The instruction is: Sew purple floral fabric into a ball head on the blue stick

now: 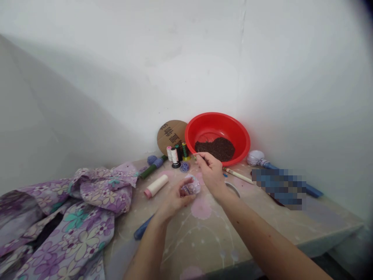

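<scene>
Here we are in a corner of white walls [116, 70], and a floral-printed worktop [186, 249] runs into it. Heaped over on the left, a big length of purple flowered cloth [72, 221]. At the back, a red plastic basin [217, 116] with a mound of dark brown granules [215, 149] in the bottom, and a round cardboard disc [171, 137] with dark characters propped right beside it. Over on the right, a pixelated blur [278, 189] hides whatever lies there, just past a white wrapped ball [255, 158] on a blue stick.

Now the centre: a white thread cone [155, 186] with a pink end lies on its side, and a cluster of thread spools [175, 157] stands upright by the basin. There's a green rod [150, 172], a blue handle [141, 229] near the left wrist, and a white pen [239, 175] off to the right.

The left hand [175, 198] has its grip cupped, fingers curled around a small floral fabric bundle [190, 186] out in mid-air. The right hand [212, 174] pinches tight, thumb to forefinger, on a thin sliver [196, 156], too fine to call, just above that bundle.
</scene>
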A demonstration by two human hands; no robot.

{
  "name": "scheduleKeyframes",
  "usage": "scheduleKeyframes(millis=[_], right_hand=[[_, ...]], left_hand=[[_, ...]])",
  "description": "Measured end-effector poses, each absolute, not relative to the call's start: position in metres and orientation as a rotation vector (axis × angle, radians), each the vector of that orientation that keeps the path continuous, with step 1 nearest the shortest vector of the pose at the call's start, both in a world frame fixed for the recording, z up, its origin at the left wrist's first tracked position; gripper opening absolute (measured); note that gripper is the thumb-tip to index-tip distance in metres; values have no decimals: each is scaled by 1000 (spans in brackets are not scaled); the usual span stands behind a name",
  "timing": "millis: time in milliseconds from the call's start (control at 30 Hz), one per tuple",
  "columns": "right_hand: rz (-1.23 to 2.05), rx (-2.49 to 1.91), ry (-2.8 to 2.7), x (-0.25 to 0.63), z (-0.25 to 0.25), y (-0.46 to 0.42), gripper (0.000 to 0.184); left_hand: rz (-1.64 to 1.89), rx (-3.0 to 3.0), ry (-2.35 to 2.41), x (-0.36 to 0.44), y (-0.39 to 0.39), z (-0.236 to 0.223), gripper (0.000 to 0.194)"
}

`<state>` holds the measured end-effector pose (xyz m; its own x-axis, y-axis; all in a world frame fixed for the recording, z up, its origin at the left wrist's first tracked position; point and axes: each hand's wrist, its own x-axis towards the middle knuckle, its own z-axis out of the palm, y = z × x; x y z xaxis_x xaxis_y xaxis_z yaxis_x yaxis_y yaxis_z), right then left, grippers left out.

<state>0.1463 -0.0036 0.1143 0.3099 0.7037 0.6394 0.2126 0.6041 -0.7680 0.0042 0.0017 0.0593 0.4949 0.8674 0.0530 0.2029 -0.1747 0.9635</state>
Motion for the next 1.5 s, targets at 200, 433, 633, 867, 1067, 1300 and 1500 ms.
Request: scheduleKeyframes(millis=[200,433,633,867,1067,1300,1500], right_hand=[[324,-852,-1278,148,140,-20,22],[-83,-942,-1261,176,156,-4,23],[-409,-1110,-1160,206,151,19,23],[-527,-1167,-1058,218,148,20,24],[-406,-1072,-1139,207,154,13,24],[-118,-856,-1239,184,170,-6,22],[39,-663,-1210,175,183,-26,26]], left_hand=[[772,1573,803,28,3,48,86],[42,1896,851,-2,-13,41,47],[545,1489,681,-42,-12,47,60],[1141,1112,700,-58,2,36,25],[1045,1201,803,-38,4,42,32],[707,1569,782,19,-8,48,55],[614,1627,768,50,-13,27,82]])
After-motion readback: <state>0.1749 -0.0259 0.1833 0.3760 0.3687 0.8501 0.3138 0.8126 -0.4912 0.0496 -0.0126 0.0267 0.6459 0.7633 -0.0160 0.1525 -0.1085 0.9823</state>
